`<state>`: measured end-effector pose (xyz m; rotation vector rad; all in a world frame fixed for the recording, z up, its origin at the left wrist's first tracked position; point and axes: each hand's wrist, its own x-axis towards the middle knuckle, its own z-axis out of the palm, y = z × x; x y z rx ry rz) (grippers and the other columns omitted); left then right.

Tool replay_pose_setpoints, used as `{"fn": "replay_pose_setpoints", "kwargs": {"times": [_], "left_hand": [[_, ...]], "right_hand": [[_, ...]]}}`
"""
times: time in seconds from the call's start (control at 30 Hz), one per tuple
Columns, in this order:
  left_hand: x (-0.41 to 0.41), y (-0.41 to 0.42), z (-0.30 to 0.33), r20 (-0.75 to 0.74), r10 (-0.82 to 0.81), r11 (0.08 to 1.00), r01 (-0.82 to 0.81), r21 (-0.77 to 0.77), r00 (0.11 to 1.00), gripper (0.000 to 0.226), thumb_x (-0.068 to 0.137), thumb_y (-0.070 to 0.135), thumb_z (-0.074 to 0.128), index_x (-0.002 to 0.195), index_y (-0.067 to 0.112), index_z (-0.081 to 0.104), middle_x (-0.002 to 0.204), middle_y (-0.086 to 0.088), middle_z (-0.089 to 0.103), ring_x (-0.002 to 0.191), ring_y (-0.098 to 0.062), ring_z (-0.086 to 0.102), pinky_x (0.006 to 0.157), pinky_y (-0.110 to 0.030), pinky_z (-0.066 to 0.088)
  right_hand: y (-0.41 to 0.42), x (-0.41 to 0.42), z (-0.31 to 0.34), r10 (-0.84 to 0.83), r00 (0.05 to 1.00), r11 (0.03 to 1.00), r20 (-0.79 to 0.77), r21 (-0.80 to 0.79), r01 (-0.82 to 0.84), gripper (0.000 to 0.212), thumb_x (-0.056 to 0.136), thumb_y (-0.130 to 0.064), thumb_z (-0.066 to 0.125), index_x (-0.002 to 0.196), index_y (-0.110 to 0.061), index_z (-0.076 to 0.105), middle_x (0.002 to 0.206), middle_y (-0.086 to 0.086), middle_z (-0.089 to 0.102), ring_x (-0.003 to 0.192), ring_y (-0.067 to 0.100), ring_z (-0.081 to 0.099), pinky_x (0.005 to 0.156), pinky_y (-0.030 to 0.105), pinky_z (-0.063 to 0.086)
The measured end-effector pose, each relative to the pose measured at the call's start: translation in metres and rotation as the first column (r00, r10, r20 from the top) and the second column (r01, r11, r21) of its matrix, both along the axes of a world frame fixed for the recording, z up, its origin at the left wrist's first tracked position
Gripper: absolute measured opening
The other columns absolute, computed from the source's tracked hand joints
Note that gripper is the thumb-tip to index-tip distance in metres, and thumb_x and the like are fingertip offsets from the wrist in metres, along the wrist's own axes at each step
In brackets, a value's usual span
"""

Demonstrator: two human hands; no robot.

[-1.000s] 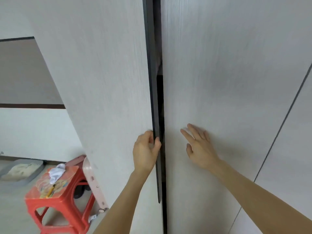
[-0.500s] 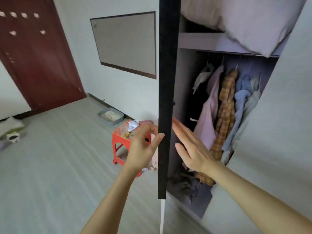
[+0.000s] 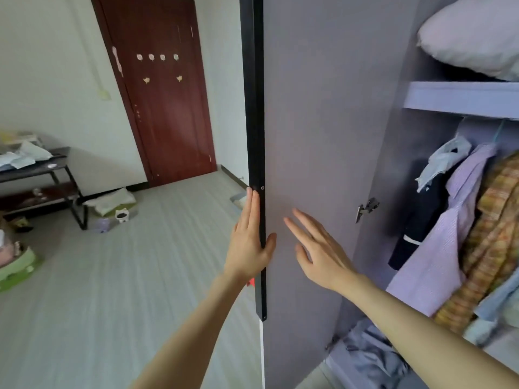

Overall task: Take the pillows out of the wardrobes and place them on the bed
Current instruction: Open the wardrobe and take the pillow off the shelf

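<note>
Our left hand (image 3: pixel 250 242) lay flat along the black edge strip (image 3: pixel 257 136) of the wardrobe door (image 3: pixel 323 136), fingers straight on its outer side and the thumb hooked round onto the inner face, so it pinched the edge loosely rather than gripping it. Our right hand (image 3: pixel 317 248) was spread wide and empty, palm toward the grey inner face of that door; whether it touched the panel or hovered just off it we could not tell.

The door stood swung well out on its hinge (image 3: pixel 366 209), and the wardrobe was open. The pillow (image 3: pixel 471 40) lay on the upper shelf (image 3: pixel 460 98), above a row of hanging shirts (image 3: pixel 455 234), high and to the right of both hands. No bed was in view.

We judged the risks to be these. The door, once released, might swing back toward us and get in the way of the reach. The pillow sat above shoulder level, so a one-handed tug at its near corner could let it slump off the shelf onto the clothes or the floor (image 3: pixel 140 276).
</note>
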<state>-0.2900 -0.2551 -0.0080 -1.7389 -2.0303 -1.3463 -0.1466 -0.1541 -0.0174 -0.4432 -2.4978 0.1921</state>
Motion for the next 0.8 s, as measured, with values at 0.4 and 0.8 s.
{"fn": "replay_pose_setpoints", "kwargs": {"times": [0.4, 0.8], "left_hand": [[0.052, 0.013, -0.016, -0.252, 0.283, 0.959, -0.275, 0.068, 0.925, 0.061, 0.076, 0.023, 0.051, 0.135, 0.016, 0.036, 0.140, -0.011, 0.041, 0.127, -0.027, 0.033, 0.095, -0.042, 0.034], [0.200, 0.142, 0.014, -0.133, -0.431, 0.898, 0.410, -0.159, 0.893, 0.044, 0.084, 0.015, 0.045, 0.127, 0.007, 0.046, 0.130, -0.014, 0.048, 0.110, -0.036, 0.052, 0.086, -0.045, 0.049]], "right_hand": [[0.032, 0.042, 0.003, -0.165, 0.985, 0.976, -0.053, -0.150, 0.156, 0.041, 0.089, -0.007, 0.043, 0.129, -0.012, 0.049, 0.134, 0.003, 0.050, 0.124, 0.016, 0.043, 0.102, 0.036, 0.041], [0.051, 0.262, 0.028, -0.667, 0.735, 0.722, -0.118, 0.137, 0.678, 0.038, 0.081, -0.015, 0.036, 0.104, -0.005, 0.064, 0.105, 0.012, 0.066, 0.098, 0.029, 0.059, 0.082, 0.039, 0.054]]}}
